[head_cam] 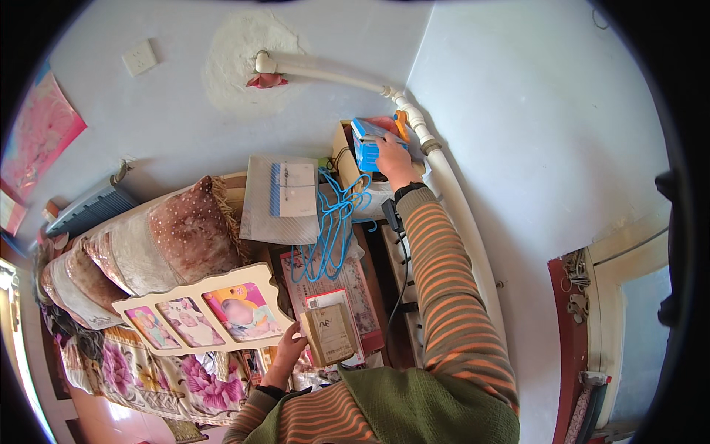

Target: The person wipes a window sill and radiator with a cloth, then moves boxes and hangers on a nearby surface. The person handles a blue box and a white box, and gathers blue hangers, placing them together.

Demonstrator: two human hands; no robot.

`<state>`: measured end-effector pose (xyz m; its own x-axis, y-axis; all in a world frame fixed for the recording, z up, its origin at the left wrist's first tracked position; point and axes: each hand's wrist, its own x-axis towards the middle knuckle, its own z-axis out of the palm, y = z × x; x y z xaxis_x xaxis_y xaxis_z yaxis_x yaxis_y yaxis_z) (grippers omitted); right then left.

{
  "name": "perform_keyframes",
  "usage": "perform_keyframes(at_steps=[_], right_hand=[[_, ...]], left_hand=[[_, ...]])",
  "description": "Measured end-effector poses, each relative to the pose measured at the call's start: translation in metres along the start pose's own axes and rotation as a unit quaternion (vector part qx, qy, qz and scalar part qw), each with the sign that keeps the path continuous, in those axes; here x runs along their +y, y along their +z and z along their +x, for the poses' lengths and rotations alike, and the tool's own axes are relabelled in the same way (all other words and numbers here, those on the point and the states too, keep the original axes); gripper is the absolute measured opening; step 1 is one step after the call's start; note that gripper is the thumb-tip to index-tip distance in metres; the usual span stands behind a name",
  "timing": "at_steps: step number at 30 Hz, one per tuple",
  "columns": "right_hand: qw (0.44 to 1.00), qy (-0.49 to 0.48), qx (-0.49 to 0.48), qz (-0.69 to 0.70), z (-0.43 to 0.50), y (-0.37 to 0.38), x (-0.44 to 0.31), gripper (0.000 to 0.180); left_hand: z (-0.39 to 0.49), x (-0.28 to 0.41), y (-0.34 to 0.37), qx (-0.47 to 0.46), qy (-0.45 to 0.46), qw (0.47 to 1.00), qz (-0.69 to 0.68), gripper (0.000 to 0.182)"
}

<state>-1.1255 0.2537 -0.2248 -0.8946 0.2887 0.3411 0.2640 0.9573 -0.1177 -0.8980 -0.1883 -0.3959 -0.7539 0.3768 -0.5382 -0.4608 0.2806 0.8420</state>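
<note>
My right hand [395,161] reaches forward and grips a blue cardboard box [367,154], whose top flap stands partly raised. That box sits at the mouth of a larger tan carton [339,149] in the corner. Low in the view, my left hand [288,351] holds the right end of a cream, wavy-edged picture frame [197,317] with three photos in it. The frame is tilted and extends leftward over the bedding. Right beside my left fingers lies a brown cardboard box [330,336] with writing on it.
Blue plastic hangers [333,222] lie tangled by a clear document folder [255,205]. Brown-and-grey cushions [166,244] and a floral cover [155,383] are on the left. A black plug adapter [392,215] with a cable hangs beside my right sleeve. White pipe [466,222] runs along the wall.
</note>
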Motion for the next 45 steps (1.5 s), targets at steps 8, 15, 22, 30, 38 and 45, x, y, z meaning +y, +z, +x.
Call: perform_keyframes(at_steps=[8,15,22,30,38,45], right_hand=[[0.993,-0.038,0.111,0.000,-0.034,0.015,0.003,0.028],[0.996,-0.017,0.057,-0.059,-0.014,0.010,0.005,0.021],[0.996,0.053,0.034,-0.057,0.006,0.009,0.005,0.021],[0.995,0.088,-0.048,-0.017,0.017,0.011,0.011,0.029],[0.997,0.069,0.041,0.017,-0.039,-0.024,0.001,0.040],[0.995,0.016,0.093,0.037,-0.085,-0.047,-0.023,0.046]], left_hand=[[0.017,-0.008,0.000,-0.029,-0.008,0.999,0.009,0.064],[0.015,-0.003,0.003,-0.031,-0.007,0.999,0.029,0.061],[0.001,0.002,-0.007,-0.014,-0.022,1.000,0.007,0.058],[0.005,-0.006,-0.013,0.024,-0.024,0.999,-0.006,0.050],[0.010,0.042,-0.038,0.106,0.083,0.988,0.072,0.024],[0.099,0.200,0.007,-0.096,0.168,0.981,-0.016,0.040]])
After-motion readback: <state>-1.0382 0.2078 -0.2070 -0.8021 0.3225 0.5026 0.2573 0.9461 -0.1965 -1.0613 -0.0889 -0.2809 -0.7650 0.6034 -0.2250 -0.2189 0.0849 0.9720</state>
